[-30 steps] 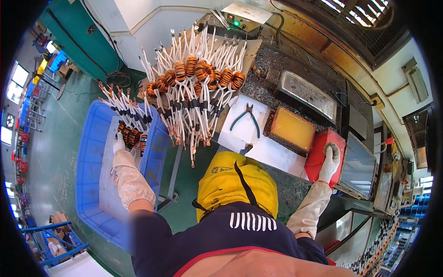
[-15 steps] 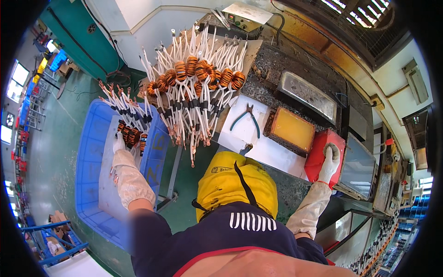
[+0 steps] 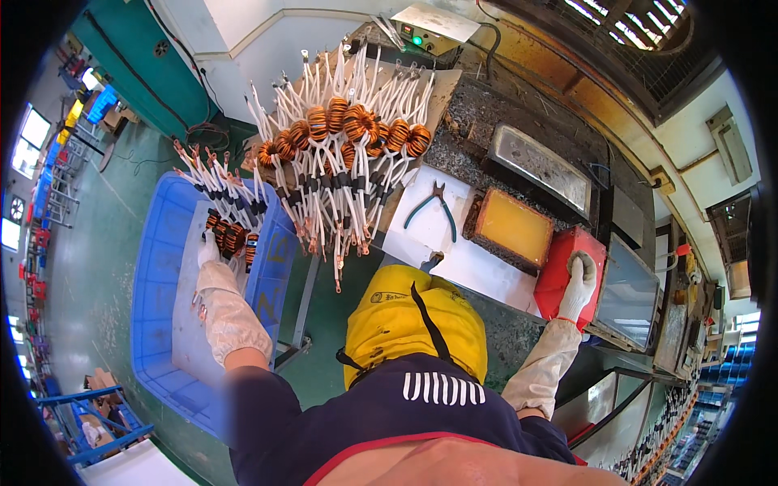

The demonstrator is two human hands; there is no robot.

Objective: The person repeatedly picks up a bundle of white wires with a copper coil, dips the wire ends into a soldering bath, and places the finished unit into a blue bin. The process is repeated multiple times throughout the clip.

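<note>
My left hand [image 3: 208, 249], in a white glove, reaches into the blue plastic bin [image 3: 154, 324]. Its fingers close on a copper-wound ring coil [image 3: 214, 222] at the end of a cluster; the fingertips are partly hidden. White leads with black sleeves and bare copper ends rise from these coils. On the bench at the right, my gloved right hand [image 3: 580, 285] has bent fingers gripping the red box [image 3: 559, 263]. Beside that box stands a dark-framed tray of amber-yellow material [image 3: 515, 231].
Many more ring coils [image 3: 359, 124] lie heaped on cardboard at the bench's left end. Green-handled pliers [image 3: 433, 212] rest on white paper [image 3: 409, 239]. Behind are a metal-rimmed rectangular pot [image 3: 543, 170] and a control box [image 3: 425, 36]. A glass-topped panel [image 3: 628, 283] stands right of the red box.
A green light now glows on the control box. My left hand has shifted very slightly among the coils; my right hand stays on the red box.
</note>
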